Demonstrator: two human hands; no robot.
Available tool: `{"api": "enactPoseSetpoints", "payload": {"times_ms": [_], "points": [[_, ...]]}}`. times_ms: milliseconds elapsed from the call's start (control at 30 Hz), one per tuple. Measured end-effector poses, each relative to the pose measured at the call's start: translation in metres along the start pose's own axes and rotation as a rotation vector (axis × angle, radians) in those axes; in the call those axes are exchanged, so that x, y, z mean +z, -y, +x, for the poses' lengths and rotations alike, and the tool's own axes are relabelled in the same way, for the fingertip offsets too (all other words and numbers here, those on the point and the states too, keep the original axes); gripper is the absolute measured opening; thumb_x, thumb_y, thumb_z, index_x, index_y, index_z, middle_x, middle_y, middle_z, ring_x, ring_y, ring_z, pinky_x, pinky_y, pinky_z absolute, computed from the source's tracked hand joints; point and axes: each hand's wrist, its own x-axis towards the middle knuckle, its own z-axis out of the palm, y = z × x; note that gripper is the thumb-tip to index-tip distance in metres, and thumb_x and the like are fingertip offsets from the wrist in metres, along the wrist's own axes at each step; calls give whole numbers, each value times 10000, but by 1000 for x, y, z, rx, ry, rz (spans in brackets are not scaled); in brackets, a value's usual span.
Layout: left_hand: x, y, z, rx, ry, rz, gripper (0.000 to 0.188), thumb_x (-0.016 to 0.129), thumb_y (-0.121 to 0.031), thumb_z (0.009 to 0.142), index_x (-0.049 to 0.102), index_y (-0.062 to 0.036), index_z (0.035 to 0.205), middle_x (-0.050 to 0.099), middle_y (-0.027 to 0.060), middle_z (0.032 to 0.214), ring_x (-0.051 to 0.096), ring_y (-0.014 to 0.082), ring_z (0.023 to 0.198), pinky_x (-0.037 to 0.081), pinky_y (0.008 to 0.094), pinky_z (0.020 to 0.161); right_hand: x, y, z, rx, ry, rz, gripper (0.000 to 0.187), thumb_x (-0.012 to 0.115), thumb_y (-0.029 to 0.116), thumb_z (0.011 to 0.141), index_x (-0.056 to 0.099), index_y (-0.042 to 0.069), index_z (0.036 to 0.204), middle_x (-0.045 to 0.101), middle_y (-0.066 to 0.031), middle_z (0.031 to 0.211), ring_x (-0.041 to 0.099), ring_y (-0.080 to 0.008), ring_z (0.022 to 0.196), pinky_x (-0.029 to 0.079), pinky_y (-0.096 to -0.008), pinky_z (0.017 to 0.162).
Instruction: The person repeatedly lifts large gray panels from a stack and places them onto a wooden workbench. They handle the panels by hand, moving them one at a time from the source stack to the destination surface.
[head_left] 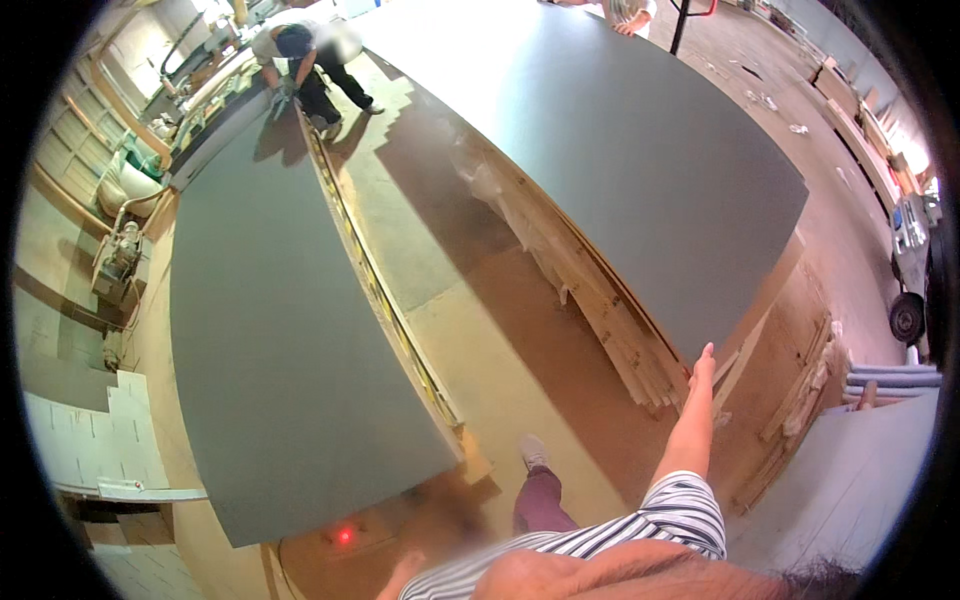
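Observation:
My right arm reaches forward to the near corner of a large grey panel (640, 190) on top of a stack at the right. At that corner's edge, my right hand (703, 365) looks stretched out and touching, its fingers held out rather than wrapped round. Only a bit of my left hand or wrist (403, 572) shows at the lower edge; its fingers cannot be made out. To the left lies another long grey panel (290, 330), with a narrow yellow-and-black strip (370, 265) along its right side.
A person (310, 60) bends over the left panel's far end. Another person's hand (632, 24) rests at the right panel's far edge. Boards with loose plastic wrap (500, 195) lie under the right panel. A red light (345, 536) glows below the left panel. A wheeled machine (908, 290) stands far right.

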Motion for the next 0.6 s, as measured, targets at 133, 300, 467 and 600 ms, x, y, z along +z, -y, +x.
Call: {"api": "enactPoseSetpoints", "payload": {"times_ms": [133, 300, 467, 600], "points": [[-15, -60, -46, -156, 62, -64, 421, 471, -366, 958, 620, -14, 1134, 618, 206, 1164, 566, 325, 1133, 427, 388, 958, 4, -12, -18, -52, -7, 29, 638, 404, 625, 932, 492, 55, 1204, 549, -108, 1180, 572, -296, 907, 511, -445, 602], [-25, -73, -73, -160, -23, -109, 406, 479, -357, 958, 626, -17, 1122, 624, 194, 1145, 570, 311, 1112, 433, 381, 946, 51, -41, -66, 24, 56, 43, 629, 396, 599, 949, 479, 37, 1218, 562, -114, 1177, 571, -267, 965, 513, -460, 649], [-35, -99, -66, -114, -50, -116, 391, 486, -348, 958, 632, -20, 1110, 629, 181, 1127, 574, 297, 1090, 438, 374, 935, 63, -36, -128, -82, 6, -41, 656, 388, 553, 970, 493, -48, 1212, 592, -159, 1163, 613, -294, 937, 549, -433, 648], [-38, -124, -55, -66, -48, -126, 378, 492, -341, 958, 637, -22, 1101, 634, 171, 1112, 577, 285, 1073, 443, 369, 925, 61, -44, -120, 33, 49, 132, 615, 408, 559, 960, 492, 4, 1210, 599, -151, 1141, 615, -306, 920, 544, -442, 610]]}}
